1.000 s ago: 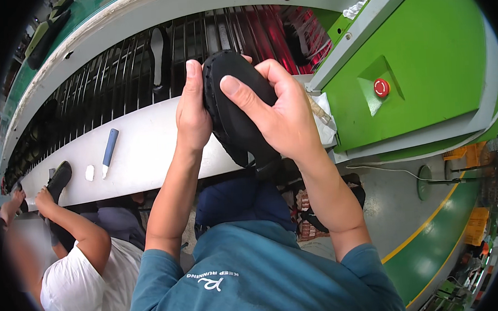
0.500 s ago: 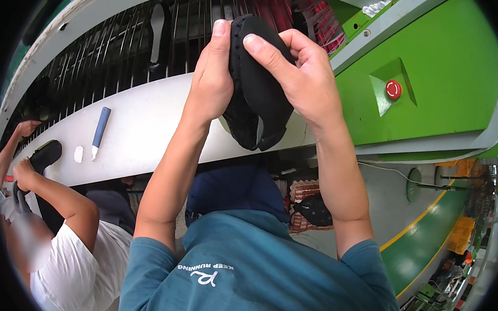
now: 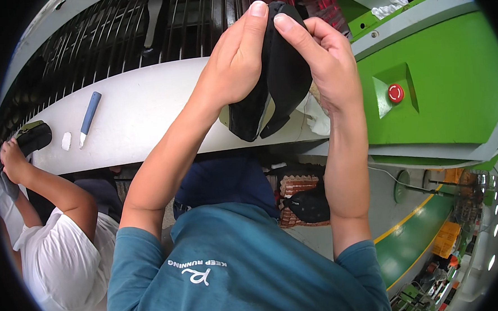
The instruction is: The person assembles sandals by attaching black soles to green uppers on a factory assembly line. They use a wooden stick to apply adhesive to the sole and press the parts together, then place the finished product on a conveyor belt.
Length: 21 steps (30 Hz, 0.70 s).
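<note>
Both of my hands grip a black shoe [image 3: 289, 69] above the white worktop, its far end upright between my thumbs. My left hand [image 3: 236, 66] is closed along the left side, thumb pressed near the far tip. Around the right side my right hand [image 3: 334, 61] is closed, its thumb on the dark surface by the same tip and its fingers partly hidden behind. The near end gapes, showing a paler lining. A blue-handled tool [image 3: 91, 115] with a pale tip lies on the worktop, beside a small white piece [image 3: 66, 141].
Metal rods [image 3: 191, 29] form a rack beyond the white worktop [image 3: 150, 98]. To the right stands a green machine panel [image 3: 448, 83] with a red push button [image 3: 395, 93]. Crumpled white material [image 3: 316, 118] lies by my right wrist. A co-worker's hand [image 3: 14, 159] holds another dark shoe [image 3: 37, 137] at left.
My hands and the shoe have shifted right and farther away, and my thumbs are closer together at the tip. The co-worker's shoe has moved left. White material now shows by my right wrist.
</note>
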Each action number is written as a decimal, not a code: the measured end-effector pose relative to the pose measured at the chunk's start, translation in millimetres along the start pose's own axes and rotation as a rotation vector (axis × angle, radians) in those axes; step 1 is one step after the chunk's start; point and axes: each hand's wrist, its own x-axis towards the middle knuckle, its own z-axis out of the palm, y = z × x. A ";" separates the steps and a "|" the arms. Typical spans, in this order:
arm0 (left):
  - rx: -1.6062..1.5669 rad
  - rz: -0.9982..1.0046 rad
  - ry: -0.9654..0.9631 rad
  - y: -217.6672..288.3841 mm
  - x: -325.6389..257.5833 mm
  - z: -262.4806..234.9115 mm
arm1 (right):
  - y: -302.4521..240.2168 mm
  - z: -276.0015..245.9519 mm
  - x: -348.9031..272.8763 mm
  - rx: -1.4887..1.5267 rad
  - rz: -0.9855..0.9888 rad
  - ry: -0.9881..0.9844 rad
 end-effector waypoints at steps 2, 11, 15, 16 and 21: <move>0.039 -0.012 0.005 -0.7 2.8 0.3 | 1.9 3.5 2.9 0.055 0.005 0.011; -0.212 -0.095 0.027 3.8 1.0 2.0 | 12.3 -0.8 -4.3 0.174 -0.057 -0.116; -0.213 -0.128 0.027 6.0 1.5 -0.3 | 9.4 -7.0 -1.5 0.165 -0.009 -0.193; -0.213 -0.129 0.028 5.0 1.6 -1.4 | 9.8 -8.1 0.3 0.152 -0.013 -0.203; -0.183 -0.120 0.038 5.5 0.2 -3.1 | 9.8 -10.6 3.6 0.075 -0.006 -0.257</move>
